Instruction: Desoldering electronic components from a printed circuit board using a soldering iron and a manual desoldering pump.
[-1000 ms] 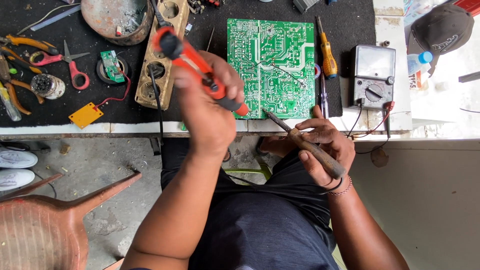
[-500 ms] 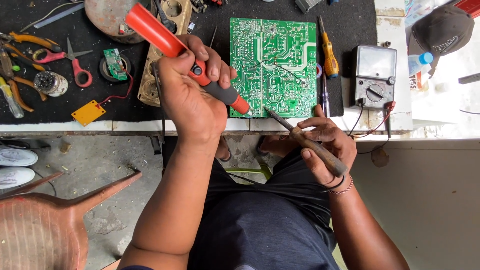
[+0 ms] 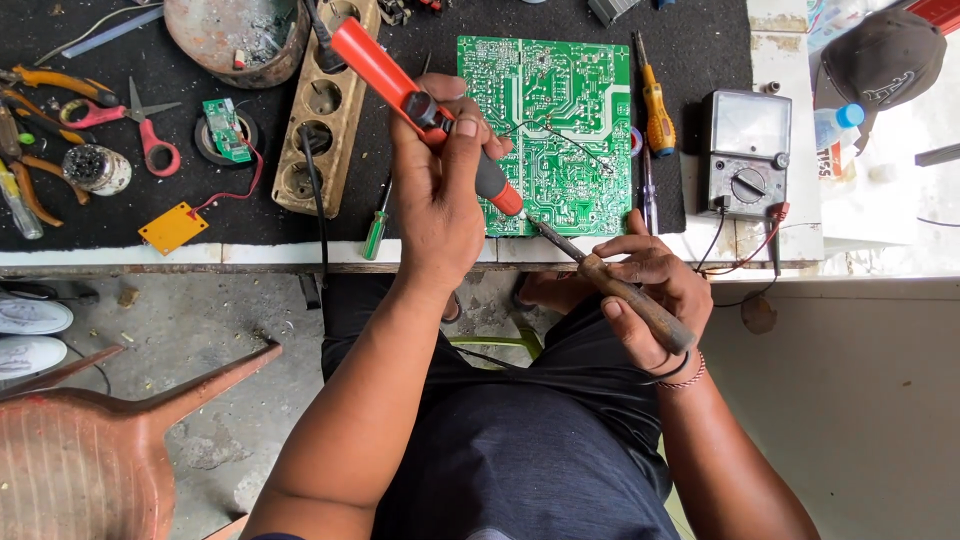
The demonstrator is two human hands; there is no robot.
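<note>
Red scissors (image 3: pixel 150 135), analog meter (image 3: pixel 745 152), yellow screwdriver (image 3: pixel 654 105), wooden socket strip (image 3: pixel 325 105), cap (image 3: pixel 885 60)

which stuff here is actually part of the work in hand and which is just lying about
In use:
left hand holding the red tool
right hand holding the wooden-handled iron
green board

Lying about:
scissors
meter
yellow screwdriver
green screwdriver
socket strip
cap

Black-topped workbench (image 3: pixel 60 225) above stained concrete floor (image 3: pixel 190 330).

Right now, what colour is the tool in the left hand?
Orange-red with a black grip, seen in the head view.
</note>
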